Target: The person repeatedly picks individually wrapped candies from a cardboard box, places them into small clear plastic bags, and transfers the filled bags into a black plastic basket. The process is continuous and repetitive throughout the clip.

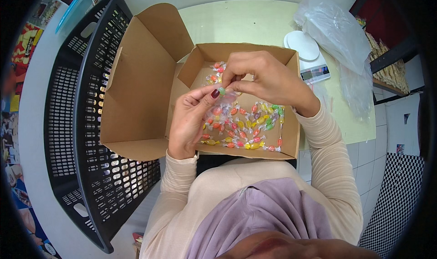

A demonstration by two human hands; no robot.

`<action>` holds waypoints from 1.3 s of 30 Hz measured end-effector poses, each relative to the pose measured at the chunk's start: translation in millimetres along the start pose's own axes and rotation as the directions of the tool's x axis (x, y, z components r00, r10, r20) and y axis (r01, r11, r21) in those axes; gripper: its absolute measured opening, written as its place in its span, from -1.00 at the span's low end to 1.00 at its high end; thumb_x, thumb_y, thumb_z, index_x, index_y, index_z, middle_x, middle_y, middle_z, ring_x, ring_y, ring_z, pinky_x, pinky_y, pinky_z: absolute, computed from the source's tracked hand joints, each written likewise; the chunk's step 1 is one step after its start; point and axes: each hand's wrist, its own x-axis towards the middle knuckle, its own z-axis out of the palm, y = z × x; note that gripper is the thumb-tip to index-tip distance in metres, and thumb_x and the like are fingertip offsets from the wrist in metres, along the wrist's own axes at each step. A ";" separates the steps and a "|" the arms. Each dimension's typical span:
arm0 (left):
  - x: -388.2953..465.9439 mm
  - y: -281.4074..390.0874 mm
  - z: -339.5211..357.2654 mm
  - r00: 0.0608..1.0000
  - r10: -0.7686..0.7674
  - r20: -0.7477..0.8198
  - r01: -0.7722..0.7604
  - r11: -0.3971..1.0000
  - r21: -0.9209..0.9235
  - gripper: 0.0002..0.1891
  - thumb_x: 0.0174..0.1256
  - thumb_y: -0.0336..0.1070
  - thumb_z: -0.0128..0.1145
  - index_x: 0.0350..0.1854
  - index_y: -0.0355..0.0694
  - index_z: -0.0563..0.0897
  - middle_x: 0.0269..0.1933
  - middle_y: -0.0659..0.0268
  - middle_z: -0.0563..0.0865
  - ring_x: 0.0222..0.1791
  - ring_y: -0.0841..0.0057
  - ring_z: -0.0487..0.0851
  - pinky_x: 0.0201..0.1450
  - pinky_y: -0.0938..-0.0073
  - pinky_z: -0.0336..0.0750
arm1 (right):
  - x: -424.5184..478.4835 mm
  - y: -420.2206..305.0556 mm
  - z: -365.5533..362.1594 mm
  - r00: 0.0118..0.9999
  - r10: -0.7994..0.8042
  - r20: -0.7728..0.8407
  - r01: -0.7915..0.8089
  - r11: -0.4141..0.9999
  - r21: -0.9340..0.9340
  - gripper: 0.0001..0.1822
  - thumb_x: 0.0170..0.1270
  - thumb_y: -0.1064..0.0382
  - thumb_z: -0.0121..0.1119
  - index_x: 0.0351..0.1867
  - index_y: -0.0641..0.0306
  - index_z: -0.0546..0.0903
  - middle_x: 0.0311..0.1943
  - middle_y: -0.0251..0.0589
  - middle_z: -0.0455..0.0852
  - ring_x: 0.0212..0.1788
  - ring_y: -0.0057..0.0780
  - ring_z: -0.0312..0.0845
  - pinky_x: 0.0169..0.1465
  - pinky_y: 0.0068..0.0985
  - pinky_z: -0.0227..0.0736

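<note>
An open cardboard box (290, 132) lies before me, its lid (143, 78) folded back to the left. Many wrapped candies (254, 145), red, yellow, green and purple, are spread over its floor. Above them both hands meet at a small clear plastic bag (223, 101) with candies in it. My left hand (193, 115) pinches the bag between thumb and fingers, beside something green near its top. My right hand (261, 76) has its thumb and fingertips closed at the bag's upper edge. Exactly what the right fingertips grip is hidden.
A white digital scale (315, 67) stands right of the box on the pale green table (235, 23). Crumpled clear plastic bags (336, 37) lie beyond it. Black perforated plastic baskets (87, 122) stand along the left. Packed snacks sit on a shelf (391, 86) at the right.
</note>
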 end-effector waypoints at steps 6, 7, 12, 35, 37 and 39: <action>1.9 -0.8 -1.7 0.999 0.018 -0.028 -0.018 1.000 0.005 -0.76 0.50 -0.37 0.20 0.05 -0.43 0.71 -0.11 0.19 0.81 -0.21 0.61 0.75 -0.16 0.58 0.66 | -0.5 6.0 6.7 0.999 -0.029 0.035 0.031 0.996 -0.079 -0.85 0.21 0.37 0.38 -0.23 0.39 0.70 -0.24 -0.15 0.65 -0.15 -0.28 0.66 -0.08 -0.38 0.52; 2.5 -0.2 -3.2 0.999 0.020 -0.039 -0.020 1.000 -0.003 -0.76 0.50 -0.37 0.19 0.04 -0.43 0.71 -0.11 0.18 0.81 -0.21 0.60 0.76 -0.16 0.58 0.66 | -1.0 5.3 5.5 0.999 -0.008 0.041 0.010 0.999 -0.050 -0.83 0.22 0.35 0.39 -0.22 0.38 0.70 -0.20 -0.15 0.64 -0.12 -0.28 0.65 -0.05 -0.37 0.52; 3.9 0.7 -4.0 0.999 0.032 -0.036 -0.034 0.998 -0.050 -0.76 0.51 -0.36 0.17 0.03 -0.45 0.71 -0.11 0.17 0.81 -0.19 0.58 0.76 -0.12 0.56 0.67 | -1.6 0.2 1.5 0.998 -0.005 0.056 0.007 1.000 -0.022 -0.81 0.24 0.31 0.38 -0.18 0.37 0.70 -0.04 -0.19 0.59 -0.02 -0.29 0.61 0.06 -0.35 0.51; 2.1 -0.1 5.2 0.919 0.335 -0.207 -0.278 0.925 0.260 -0.90 0.41 -0.45 0.29 -0.12 -0.34 0.72 -0.21 0.38 0.75 -0.25 0.77 0.62 -0.20 0.74 0.48 | -0.2 2.6 8.2 0.983 0.173 -0.061 -0.166 0.981 0.098 -0.88 0.29 0.35 0.31 -0.29 0.37 0.63 -0.10 -0.17 0.62 -0.07 -0.35 0.61 -0.01 -0.43 0.51; 1.6 0.1 7.3 0.912 0.343 -0.226 -0.273 0.917 0.292 -0.91 0.39 -0.47 0.29 -0.13 -0.33 0.72 -0.24 0.41 0.74 -0.27 0.79 0.61 -0.23 0.75 0.46 | 0.2 1.7 7.9 0.980 0.191 -0.053 -0.184 0.976 0.118 -0.87 0.30 0.33 0.33 -0.30 0.34 0.63 -0.09 -0.18 0.63 -0.05 -0.36 0.60 0.03 -0.43 0.48; 1.1 0.1 7.0 0.907 0.352 -0.232 -0.271 0.908 0.318 -0.93 0.39 -0.49 0.29 -0.15 -0.34 0.72 -0.26 0.43 0.73 -0.29 0.80 0.59 -0.26 0.76 0.44 | 0.2 4.0 9.6 0.983 0.180 -0.046 -0.172 0.975 0.138 -0.86 0.32 0.32 0.32 -0.29 0.35 0.62 -0.09 -0.18 0.63 -0.07 -0.35 0.60 0.02 -0.43 0.48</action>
